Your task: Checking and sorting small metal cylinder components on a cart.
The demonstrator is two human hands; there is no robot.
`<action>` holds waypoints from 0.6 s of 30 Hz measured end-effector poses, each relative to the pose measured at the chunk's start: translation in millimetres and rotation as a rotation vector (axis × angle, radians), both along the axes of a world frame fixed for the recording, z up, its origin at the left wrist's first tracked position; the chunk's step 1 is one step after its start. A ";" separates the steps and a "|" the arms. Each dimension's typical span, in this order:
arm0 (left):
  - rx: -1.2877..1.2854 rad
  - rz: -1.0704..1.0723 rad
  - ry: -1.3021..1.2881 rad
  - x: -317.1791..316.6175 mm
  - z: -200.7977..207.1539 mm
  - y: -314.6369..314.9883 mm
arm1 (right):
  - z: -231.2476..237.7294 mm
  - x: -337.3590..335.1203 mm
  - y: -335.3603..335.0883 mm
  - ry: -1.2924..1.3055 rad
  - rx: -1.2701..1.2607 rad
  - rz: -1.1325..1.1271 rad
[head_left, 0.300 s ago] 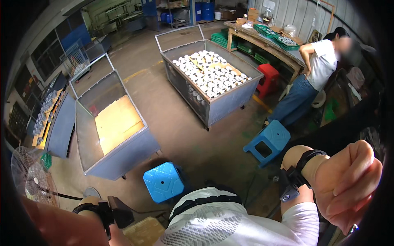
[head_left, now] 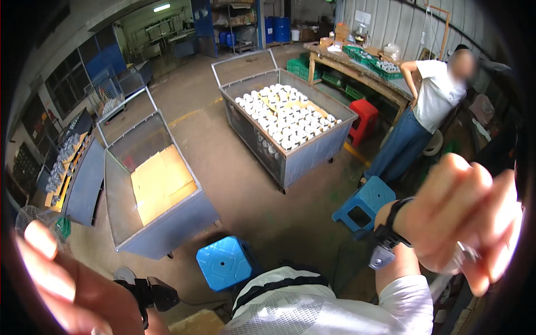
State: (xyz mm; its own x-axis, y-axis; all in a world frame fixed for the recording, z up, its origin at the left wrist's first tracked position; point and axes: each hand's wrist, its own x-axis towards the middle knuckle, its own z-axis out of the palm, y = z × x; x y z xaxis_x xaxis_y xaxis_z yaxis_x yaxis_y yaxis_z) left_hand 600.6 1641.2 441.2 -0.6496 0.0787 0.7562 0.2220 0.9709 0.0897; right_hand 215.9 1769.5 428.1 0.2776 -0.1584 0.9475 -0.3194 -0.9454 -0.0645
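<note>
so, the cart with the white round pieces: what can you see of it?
The cart is an open-topped, rectangular box, bluish grey and metal-looking, with a tubular handle rising at its far end and a see-through, mesh-like left side. It stands on the floor on small dark casters, two visible. Inside, white pieces sit close together with tan, cardboard-like sheets. A red stool stands beside it; contact is unclear.

A grey metal cart with a tubular handle (head_left: pixel 167 228) stands at the left, flat tan cardboard (head_left: pixel 164 184) lying inside it. To its right is a second grey metal cart (head_left: pixel 318 159) — many small white cylindrical parts (head_left: pixel 287 111) sit in it. Just beside it stands a red plastic stool (head_left: pixel 365 118), near a long wooden workbench (head_left: pixel 363 72). A person in a white shirt and blue trousers (head_left: pixel 432 92) stands by the bench — blue drums (head_left: pixel 282 29) show far behind.
</note>
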 end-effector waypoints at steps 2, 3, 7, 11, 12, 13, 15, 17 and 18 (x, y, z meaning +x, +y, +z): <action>0.136 0.232 0.364 -7.8 -34.1 -3.5 | 8.5 6.1 -25.0 0.089 0.160 0.075; 0.006 0.335 0.316 -33.5 -26.6 4.4 | -8.8 19.5 -52.5 -0.111 0.118 0.200; 0.360 0.393 0.389 -78.2 -70.9 -33.8 | -61.7 24.1 -92.0 -0.378 0.400 0.060; 0.722 0.442 0.273 -83.6 -105.5 -33.8 | -101.6 14.2 -98.8 -0.441 0.750 0.084; 0.685 0.431 0.129 -78.0 -116.2 -38.8 | -115.4 15.1 -103.7 -0.366 0.769 0.057; 0.782 0.446 0.072 -76.8 -132.6 -38.0 | -130.6 17.4 -108.3 -0.317 0.826 0.073; 1.121 0.441 -0.014 -70.4 -171.5 -29.5 | -164.5 24.0 -107.7 -0.343 1.074 0.197; 1.391 0.404 -0.081 -63.5 -205.8 -14.6 | -192.9 30.6 -102.5 -0.340 1.392 0.270; 1.428 0.399 -0.103 -59.9 -219.7 -7.9 | -204.8 35.9 -99.9 -0.294 1.445 0.248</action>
State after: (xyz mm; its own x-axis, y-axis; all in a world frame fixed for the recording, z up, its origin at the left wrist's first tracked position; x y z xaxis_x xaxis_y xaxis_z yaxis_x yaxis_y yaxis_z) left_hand 540.8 1633.3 221.5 -0.5034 -0.8640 -0.0103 -0.0974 0.0449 0.9942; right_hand 251.8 1669.6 223.3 0.2698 -0.9620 0.0430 0.0257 -0.0374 -0.9990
